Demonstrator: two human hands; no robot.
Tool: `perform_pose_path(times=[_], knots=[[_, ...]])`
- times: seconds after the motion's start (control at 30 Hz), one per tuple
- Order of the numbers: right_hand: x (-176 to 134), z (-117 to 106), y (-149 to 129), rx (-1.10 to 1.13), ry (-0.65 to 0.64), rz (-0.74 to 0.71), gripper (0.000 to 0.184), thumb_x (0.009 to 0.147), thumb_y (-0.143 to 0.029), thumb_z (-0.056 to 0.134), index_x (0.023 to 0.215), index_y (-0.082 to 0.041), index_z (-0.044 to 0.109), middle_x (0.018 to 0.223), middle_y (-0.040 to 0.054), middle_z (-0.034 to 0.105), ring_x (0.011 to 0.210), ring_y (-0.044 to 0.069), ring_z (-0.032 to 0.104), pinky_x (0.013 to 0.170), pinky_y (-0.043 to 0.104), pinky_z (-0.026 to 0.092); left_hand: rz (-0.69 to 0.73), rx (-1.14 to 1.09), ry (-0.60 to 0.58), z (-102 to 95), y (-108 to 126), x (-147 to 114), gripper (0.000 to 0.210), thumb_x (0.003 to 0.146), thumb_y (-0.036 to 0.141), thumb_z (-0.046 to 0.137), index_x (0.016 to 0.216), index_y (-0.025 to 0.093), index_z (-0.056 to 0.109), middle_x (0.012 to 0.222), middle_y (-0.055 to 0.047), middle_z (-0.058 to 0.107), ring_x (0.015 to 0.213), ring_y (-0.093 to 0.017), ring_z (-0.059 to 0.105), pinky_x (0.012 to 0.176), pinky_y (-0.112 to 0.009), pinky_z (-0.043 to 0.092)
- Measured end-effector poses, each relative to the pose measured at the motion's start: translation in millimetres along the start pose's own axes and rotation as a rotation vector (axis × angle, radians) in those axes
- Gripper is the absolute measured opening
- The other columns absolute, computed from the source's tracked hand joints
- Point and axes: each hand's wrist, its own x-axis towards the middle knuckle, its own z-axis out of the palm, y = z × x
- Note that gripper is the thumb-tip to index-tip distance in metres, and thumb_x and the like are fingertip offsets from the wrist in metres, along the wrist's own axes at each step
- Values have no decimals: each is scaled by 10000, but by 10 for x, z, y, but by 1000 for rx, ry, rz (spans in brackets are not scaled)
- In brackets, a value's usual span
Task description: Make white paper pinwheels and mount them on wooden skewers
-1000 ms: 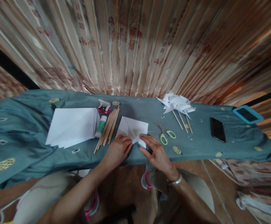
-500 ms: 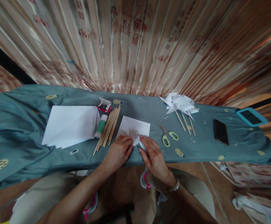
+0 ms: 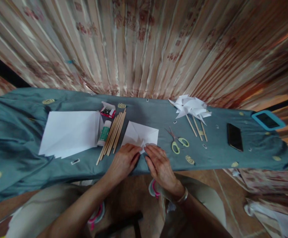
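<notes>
A square sheet of white paper (image 3: 140, 130) with crease lines lies on the cloth in front of me. Its near part is bent up into a small folded point between my hands. My left hand (image 3: 124, 159) has its fingertips closed on the near left side of the sheet. From the other side, my right hand (image 3: 161, 162) presses its fingers and thumb on the fold, close to the left fingertips. The fingers hide the sheet's near edge. Just right of the paper lie scissors (image 3: 176, 141) with light green handles, their blades apart.
Left of the paper are several wooden sticks (image 3: 113, 132), a green-and-white glue stick (image 3: 104, 133), a small open red box (image 3: 108, 110) and a stack of white paper (image 3: 69, 132). Paper pinwheels (image 3: 192, 107) on sticks, a phone (image 3: 234, 137) and a blue-framed tablet (image 3: 268, 119) lie right.
The raised flap of paper has been brought down lower, and my right fingers have closed in toward my left hand. The whole view has shifted slightly.
</notes>
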Motion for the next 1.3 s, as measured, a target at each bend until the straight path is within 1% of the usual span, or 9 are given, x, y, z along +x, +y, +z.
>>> perform_pose_path(times=[0.1,0.27,0.4,0.53,0.8,0.93,1.3], knots=[[-11,18,13,-20,-3,-9,392,946,-186,438,1331,-181,507,1302,109,588,1244,239,501,1043,446,424,24,-2,-1,-7,-6,-5,180,884,146,529,1016,148,652,961,-76,680,907,-210,604,837,-361,518],[-23,46,36,-57,-17,-21,388,948,-178,431,1330,-176,500,1328,112,566,1270,240,472,1048,450,416,25,11,-6,-20,3,-11,178,880,148,540,1005,148,666,962,-70,682,909,-204,607,840,-353,523],[-15,50,30,-97,-37,-35,381,952,-164,413,1322,-148,498,1397,137,497,1338,250,394,1071,465,391,26,27,-3,-23,14,-15,168,881,160,545,995,146,667,960,-71,679,905,-203,607,836,-353,526],[-2,45,13,-121,-50,-9,390,959,-178,393,1337,-182,487,1448,125,439,1384,242,330,1091,470,370,37,55,-15,-23,14,-19,170,874,167,558,1007,139,660,968,-79,673,912,-213,599,833,-364,526],[4,54,23,-136,-85,-3,401,957,-178,387,1345,-186,485,1486,129,383,1412,248,281,1108,487,345,38,78,-23,-18,27,-18,191,859,147,571,1034,127,645,991,-86,669,934,-226,593,848,-380,523],[14,47,22,-130,-101,9,406,957,-184,381,1349,-197,485,1494,126,372,1413,250,278,1105,493,346,38,82,-33,-21,29,-21,197,856,152,578,1041,132,643,999,-84,669,936,-229,594,845,-383,526],[23,54,32,-157,-109,12,380,965,-201,368,1316,-173,512,1485,127,379,1414,235,273,1118,459,333,42,83,-27,-4,28,-19,195,863,158,564,1040,126,639,995,-89,659,929,-236,585,838,-394,524]])
